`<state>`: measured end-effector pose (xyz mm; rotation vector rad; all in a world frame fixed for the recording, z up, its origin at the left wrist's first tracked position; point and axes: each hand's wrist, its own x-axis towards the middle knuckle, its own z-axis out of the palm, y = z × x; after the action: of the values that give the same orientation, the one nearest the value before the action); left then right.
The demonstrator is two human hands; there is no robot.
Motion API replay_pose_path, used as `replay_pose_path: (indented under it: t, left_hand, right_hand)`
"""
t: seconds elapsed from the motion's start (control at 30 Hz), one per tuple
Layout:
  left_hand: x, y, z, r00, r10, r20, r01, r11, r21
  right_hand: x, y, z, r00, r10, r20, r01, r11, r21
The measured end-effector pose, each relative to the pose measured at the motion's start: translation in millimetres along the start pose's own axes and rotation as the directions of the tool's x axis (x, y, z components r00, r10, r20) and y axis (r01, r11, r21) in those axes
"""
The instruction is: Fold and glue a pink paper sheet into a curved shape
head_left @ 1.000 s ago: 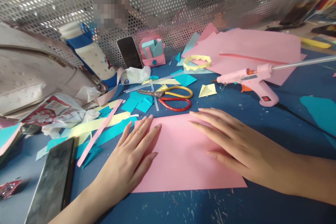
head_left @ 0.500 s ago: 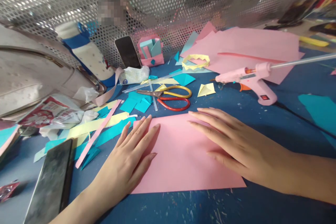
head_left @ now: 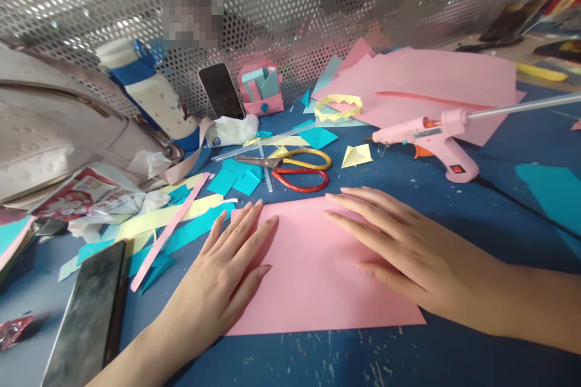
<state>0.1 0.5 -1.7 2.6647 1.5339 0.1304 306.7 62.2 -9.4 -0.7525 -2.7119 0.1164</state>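
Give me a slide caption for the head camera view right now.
Left hand and right hand on pink paper, scissors and glue gun beyond.

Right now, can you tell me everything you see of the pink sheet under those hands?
The pink sheet is plain and looks like paper or thin card, with straight edges. It lies seemingly flat on the blue table, its near right corner uncovered, no writing showing. The left hand rests on its left side and the right hand on its right, fingers extended, hiding parts of it. The scissors lie beyond its far edge, not touching.
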Motion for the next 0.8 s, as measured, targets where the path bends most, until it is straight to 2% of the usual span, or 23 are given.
replay_pose_path:
  t: [0.43,0.8]
  left_hand:
    - [1.9,-1.1,-1.6,0.999,0.032,0.009,-0.032,0.997,0.065]
    - [3.0,-1.8,-0.6,1.000,0.030,0.008,-0.031,0.998,0.061]
  right_hand:
    - [-1.7,1.2,2.8,1.000,-0.017,0.022,0.018,0.998,-0.053]
    - [-0.4,2.2,3.3,1.000,-0.002,0.027,0.002,1.000,0.006]
